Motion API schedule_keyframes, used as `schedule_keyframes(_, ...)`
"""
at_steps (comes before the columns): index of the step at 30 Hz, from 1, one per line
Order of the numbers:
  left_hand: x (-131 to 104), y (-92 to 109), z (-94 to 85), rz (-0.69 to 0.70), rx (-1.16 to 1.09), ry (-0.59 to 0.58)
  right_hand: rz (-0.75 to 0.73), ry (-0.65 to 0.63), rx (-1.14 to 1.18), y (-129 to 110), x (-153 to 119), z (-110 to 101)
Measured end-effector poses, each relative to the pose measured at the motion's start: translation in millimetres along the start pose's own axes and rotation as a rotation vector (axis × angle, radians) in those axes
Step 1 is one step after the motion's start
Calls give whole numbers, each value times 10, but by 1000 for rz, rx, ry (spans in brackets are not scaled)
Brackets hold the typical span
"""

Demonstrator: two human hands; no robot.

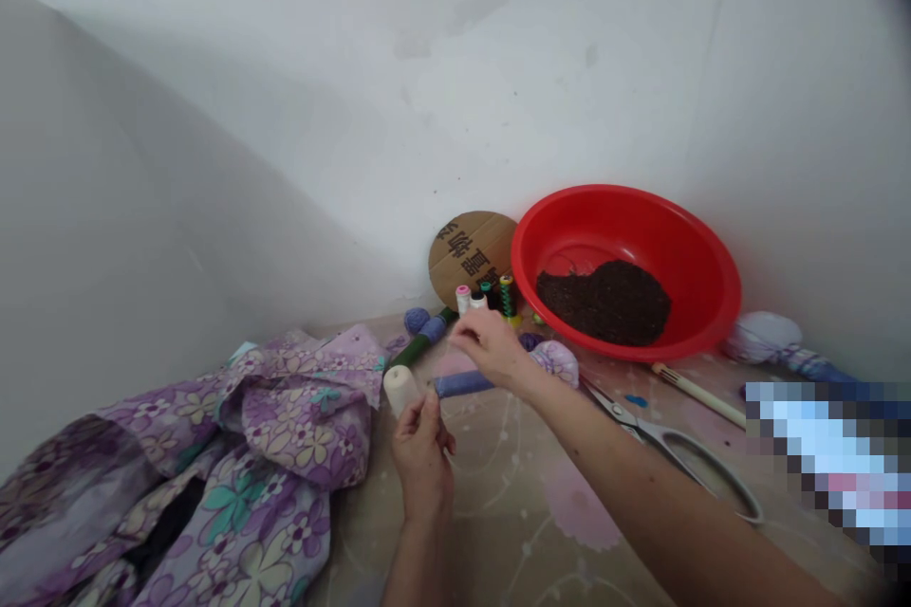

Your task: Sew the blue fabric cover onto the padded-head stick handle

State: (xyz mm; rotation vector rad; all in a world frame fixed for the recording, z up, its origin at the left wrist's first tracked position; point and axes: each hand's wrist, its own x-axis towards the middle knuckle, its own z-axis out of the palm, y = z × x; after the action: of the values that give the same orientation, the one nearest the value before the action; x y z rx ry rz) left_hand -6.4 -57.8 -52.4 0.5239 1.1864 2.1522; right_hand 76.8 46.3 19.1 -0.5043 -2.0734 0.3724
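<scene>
Head view: I'm seeing the left hand (423, 450) bending nearly closed, a white spool (399, 385) and blue-wrapped stick (464, 384) lying at its fingertips; the right hand (494, 346) is hovering beyond, fingers bunched. Either's hold I cannot tell.

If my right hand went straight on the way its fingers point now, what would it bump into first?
Your right hand would probably meet the dark green rod with a blue middle section, though it might pass above it; depth is unclear.
</scene>
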Motion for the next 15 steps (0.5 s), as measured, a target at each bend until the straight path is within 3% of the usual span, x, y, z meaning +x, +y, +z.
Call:
schedule_keyframes(4,6,-9,6,-6,-4,18,229,330,-126,181,108,-125)
schedule_keyframes(7,3,-12,11,-4,-11,21,381,427,-324,329,139,-201)
schedule_keyframes(11,-5,-3,14,-9,-15,16,488,297,-517,425,111,-221)
schedule_keyframes(15,-1,-5,10,-15,-2,26,284,-40,-301,322,48,-167)
